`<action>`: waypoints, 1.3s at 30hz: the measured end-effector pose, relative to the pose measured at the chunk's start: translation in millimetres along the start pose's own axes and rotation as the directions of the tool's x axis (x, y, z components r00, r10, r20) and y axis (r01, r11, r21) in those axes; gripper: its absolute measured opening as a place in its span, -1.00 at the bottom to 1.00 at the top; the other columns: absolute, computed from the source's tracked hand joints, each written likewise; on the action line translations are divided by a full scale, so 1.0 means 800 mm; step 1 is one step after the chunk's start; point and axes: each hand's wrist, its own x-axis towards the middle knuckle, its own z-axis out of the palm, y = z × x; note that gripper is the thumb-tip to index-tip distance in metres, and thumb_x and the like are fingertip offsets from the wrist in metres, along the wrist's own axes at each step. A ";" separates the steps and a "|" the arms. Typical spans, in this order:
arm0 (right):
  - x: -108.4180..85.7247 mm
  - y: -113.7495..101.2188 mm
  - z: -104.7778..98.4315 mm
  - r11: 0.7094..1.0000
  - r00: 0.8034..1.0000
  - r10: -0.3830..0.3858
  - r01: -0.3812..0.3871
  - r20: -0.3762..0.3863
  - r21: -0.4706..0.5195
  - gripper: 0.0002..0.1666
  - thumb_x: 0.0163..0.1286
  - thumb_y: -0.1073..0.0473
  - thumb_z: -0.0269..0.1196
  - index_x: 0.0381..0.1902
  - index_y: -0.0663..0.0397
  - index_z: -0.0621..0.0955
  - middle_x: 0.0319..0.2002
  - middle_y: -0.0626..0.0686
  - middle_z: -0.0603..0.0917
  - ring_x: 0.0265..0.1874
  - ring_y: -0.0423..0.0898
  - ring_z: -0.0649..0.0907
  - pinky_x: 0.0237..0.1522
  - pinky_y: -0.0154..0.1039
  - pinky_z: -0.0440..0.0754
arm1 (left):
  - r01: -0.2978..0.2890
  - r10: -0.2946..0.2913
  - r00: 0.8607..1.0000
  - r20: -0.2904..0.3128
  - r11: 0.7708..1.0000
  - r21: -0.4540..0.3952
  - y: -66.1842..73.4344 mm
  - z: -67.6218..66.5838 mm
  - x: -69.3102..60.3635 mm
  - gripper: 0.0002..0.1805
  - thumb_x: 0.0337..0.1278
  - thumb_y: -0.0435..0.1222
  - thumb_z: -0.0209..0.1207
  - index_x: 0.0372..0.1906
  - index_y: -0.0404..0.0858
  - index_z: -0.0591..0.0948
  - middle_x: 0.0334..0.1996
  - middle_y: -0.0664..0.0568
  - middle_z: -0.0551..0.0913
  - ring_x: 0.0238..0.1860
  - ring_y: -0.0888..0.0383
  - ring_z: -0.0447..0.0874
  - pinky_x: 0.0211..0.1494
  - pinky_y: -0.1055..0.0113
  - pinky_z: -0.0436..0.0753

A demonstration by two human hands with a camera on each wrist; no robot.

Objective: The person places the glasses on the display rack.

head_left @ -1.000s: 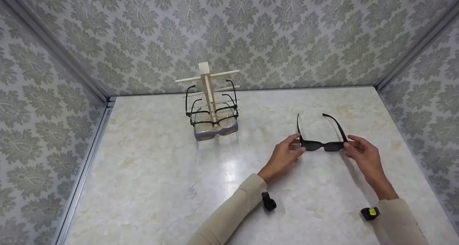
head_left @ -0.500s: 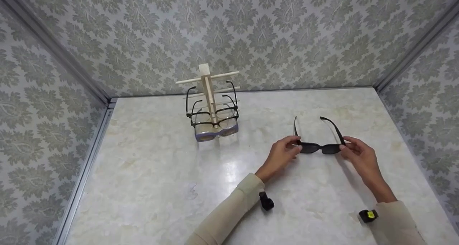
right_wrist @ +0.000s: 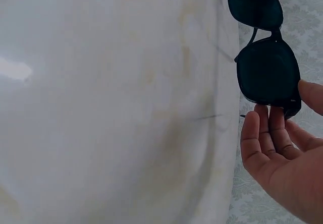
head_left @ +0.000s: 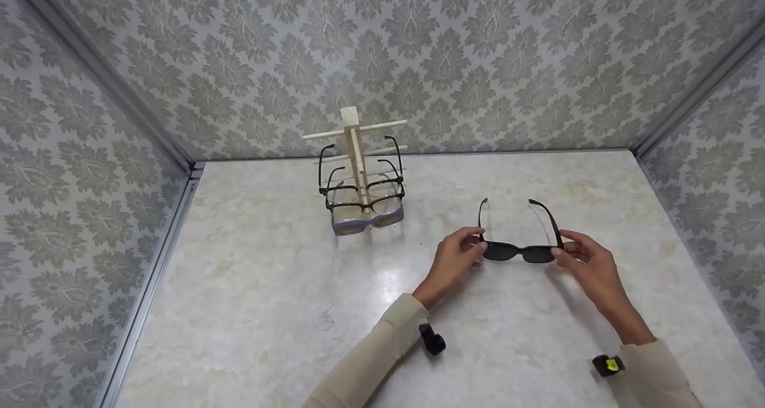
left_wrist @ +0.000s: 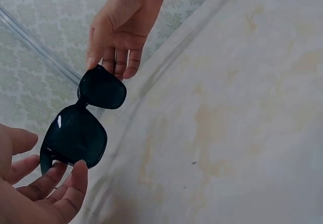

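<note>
Black sunglasses with dark lenses are held above the table between both hands, their temples unfolded and pointing toward the back wall. My left hand pinches the left hinge corner between thumb and fingers; in the left wrist view the dark lens stands beside those fingers. At the opposite corner my right hand grips the frame, its thumb on the front, and the right wrist view shows the lens just above the curled fingers. A wooden eyewear stand is further back to the left.
On the stand hang two black-framed pairs of eyeglasses and, lowest, blue-framed sunglasses. Its upper pegs stick out sideways. Patterned walls enclose the marbled table at the back and both sides.
Both hands have moved a little left and toward the person, carrying the sunglasses. Their lenses now face the camera more. The whole scene has shifted slightly right in view; the stand's eyewear is unchanged.
</note>
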 end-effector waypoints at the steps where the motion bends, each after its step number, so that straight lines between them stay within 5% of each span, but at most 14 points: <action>1: 0.000 -0.001 0.002 1.000 1.000 -0.001 0.001 0.003 0.001 -0.34 0.62 0.11 0.41 0.54 0.24 0.53 -0.02 0.15 0.75 -0.09 -0.16 0.79 -0.03 -0.35 0.81 | 0.000 0.000 1.000 -0.009 1.000 -0.003 0.000 -0.002 -0.001 -0.60 0.52 -0.42 0.30 0.32 -0.50 0.65 -0.11 -0.09 0.82 -0.17 -0.32 0.82 -0.13 0.01 0.89; 12: -0.004 -0.009 0.023 0.998 0.998 -0.054 0.053 0.024 0.021 -0.38 0.59 0.18 0.43 0.50 0.23 0.58 -0.02 0.18 0.76 -0.09 -0.31 0.74 -0.04 -0.47 0.74 | 0.034 -0.033 0.999 -0.038 0.999 0.040 0.007 -0.028 -0.014 -0.56 0.54 -0.39 0.31 0.40 -0.43 0.63 -0.09 -0.07 0.82 -0.14 -0.27 0.83 -0.10 -0.07 0.87; 30: 0.000 -0.031 0.056 0.995 0.995 -0.079 0.075 0.054 0.064 -0.39 0.57 0.18 0.46 0.45 0.33 0.61 -0.04 0.22 0.76 -0.07 -0.31 0.75 0.01 -0.48 0.73 | -0.014 0.025 0.997 -0.075 0.988 0.151 0.021 -0.068 -0.037 -0.55 0.54 -0.34 0.32 0.40 -0.37 0.65 -0.07 -0.07 0.83 -0.08 -0.22 0.84 -0.10 -0.08 0.87; 39: 0.002 -0.044 0.072 0.991 0.991 -0.107 0.101 0.074 0.083 -0.41 0.55 0.21 0.47 0.42 0.38 0.62 -0.06 0.21 0.77 -0.07 -0.27 0.76 0.01 -0.45 0.74 | -0.081 0.100 0.990 -0.099 0.979 0.185 0.029 -0.087 -0.049 -0.61 0.54 -0.38 0.32 0.35 -0.32 0.70 -0.07 -0.12 0.83 -0.11 -0.15 0.85 -0.17 0.31 0.81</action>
